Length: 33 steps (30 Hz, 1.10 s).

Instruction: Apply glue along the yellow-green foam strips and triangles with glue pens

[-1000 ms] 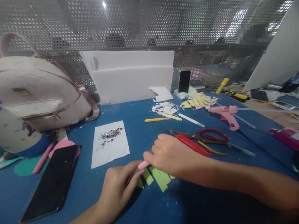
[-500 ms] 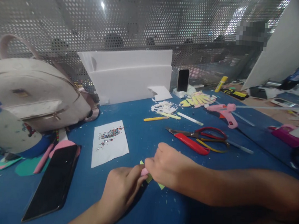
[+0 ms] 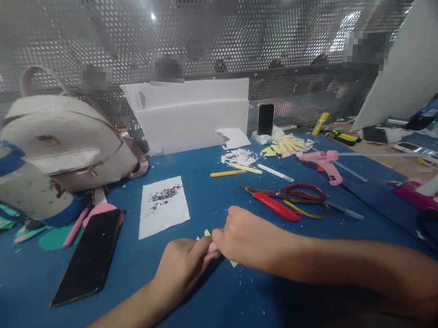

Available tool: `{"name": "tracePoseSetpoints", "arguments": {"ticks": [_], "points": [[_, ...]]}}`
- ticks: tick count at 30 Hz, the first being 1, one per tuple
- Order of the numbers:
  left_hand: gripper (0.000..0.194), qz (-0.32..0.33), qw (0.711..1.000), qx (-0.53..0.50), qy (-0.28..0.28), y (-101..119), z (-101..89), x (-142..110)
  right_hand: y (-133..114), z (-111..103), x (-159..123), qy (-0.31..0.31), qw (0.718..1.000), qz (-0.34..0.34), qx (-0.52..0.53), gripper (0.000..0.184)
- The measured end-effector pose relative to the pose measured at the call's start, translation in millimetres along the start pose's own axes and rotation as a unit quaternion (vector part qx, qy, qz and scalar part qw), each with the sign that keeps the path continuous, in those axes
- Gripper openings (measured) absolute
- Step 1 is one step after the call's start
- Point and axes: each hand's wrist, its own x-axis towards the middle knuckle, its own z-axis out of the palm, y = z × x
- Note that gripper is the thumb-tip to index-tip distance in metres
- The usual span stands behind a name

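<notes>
My left hand and my right hand meet low over the blue table. Between their fingertips shows a small soft-looking pink piece; its kind is not clear. The fingers of my left hand are closed on it, and my curled right hand pinches its other side. Yellow-green scraps stick out around the fingers, mostly hidden by them. Beyond my right hand lie scissors with red handles and a red utility knife.
A white sheet with shiny bits and a black phone lie to the left, near a pale backpack. Farther back are pens, white scraps and a pink glue gun with its cord. White boards stand behind.
The view has shifted slightly, so the backpack and phone sit farther right in it. Both hands keep their grip on the pink piece with barely any movement.
</notes>
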Motion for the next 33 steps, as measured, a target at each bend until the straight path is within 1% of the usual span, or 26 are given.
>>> {"name": "tracePoseSetpoints", "arguments": {"ticks": [4, 5, 8, 9, 11, 13, 15, 17, 19, 20, 21, 24, 25, 27, 29, 32, 33], "points": [[0.040, -0.001, 1.000, -0.011, 0.009, 8, -13.8, 10, 16, -13, -13, -0.001, 1.000, 0.015, 0.020, 0.014], [0.040, -0.003, 1.000, -0.015, 0.012, 10, -18.3, 12, 20, -15, -18, 0.009, 0.999, 0.025, 0.039, 0.013], [0.039, -0.017, 0.999, -0.026, 0.022, 14, -31.5, 17, 34, -14, -38, 0.081, 0.992, 0.048, 0.084, 0.013], [0.038, -0.022, 0.999, -0.030, 0.027, 14, -35.0, 18, 37, -11, -46, 0.107, 0.989, 0.047, 0.089, 0.018], [0.036, -0.028, 0.998, -0.037, 0.036, 14, -40.3, 20, 43, -3, -62, 0.138, 0.984, 0.058, 0.095, 0.028], [0.035, -0.025, 0.998, -0.040, 0.046, 14, -43.3, 21, 47, 8, -76, 0.162, 0.977, 0.079, 0.113, 0.028], [0.032, -0.009, 0.998, -0.038, 0.056, 16, -44.8, 22, 48, 20, -88, 0.159, 0.975, 0.076, 0.134, 0.028], [0.030, 0.021, 0.997, -0.028, 0.069, 22, -45.9, 24, 47, 31, -97, 0.154, 0.968, 0.086, 0.180, 0.024], [0.025, 0.061, 0.995, -0.010, 0.078, 34, -46.6, 27, 45, 41, -101, 0.147, 0.954, 0.119, 0.230, 0.012], [0.021, 0.085, 0.993, 0.001, 0.079, 41, -46.5, 29, 44, 46, -101, 0.149, 0.947, 0.134, 0.251, 0.015], [0.018, 0.114, 0.990, 0.013, 0.079, 49, -45.9, 30, 43, 50, -101, 0.141, 0.942, 0.148, 0.266, 0.025], [0.023, 0.207, 0.975, 0.051, 0.065, 74, -38.7, 32, 41, 63, -95, 0.104, 0.936, 0.190, 0.278, 0.062], [0.019, 0.227, 0.969, 0.069, 0.069, 81, -34.5, 32, 41, 67, -92, 0.091, 0.935, 0.194, 0.283, 0.066], [0.017, 0.260, 0.958, 0.091, 0.084, 91, -24.5, 31, 43, 73, -86, 0.082, 0.935, 0.186, 0.290, 0.064], [0.021, 0.270, 0.953, 0.106, 0.086, 96, -15.2, 29, 45, 76, -81, 0.082, 0.936, 0.169, 0.297, 0.058], [0.022, 0.275, 0.950, 0.125, 0.075, 96, -6.1, 28, 47, 72, -74, 0.092, 0.935, 0.152, 0.308, 0.055], [0.020, 0.276, 0.949, 0.130, 0.073, 96, -4.1, 27, 47, 68, -72, 0.101, 0.933, 0.151, 0.312, 0.050]]}}
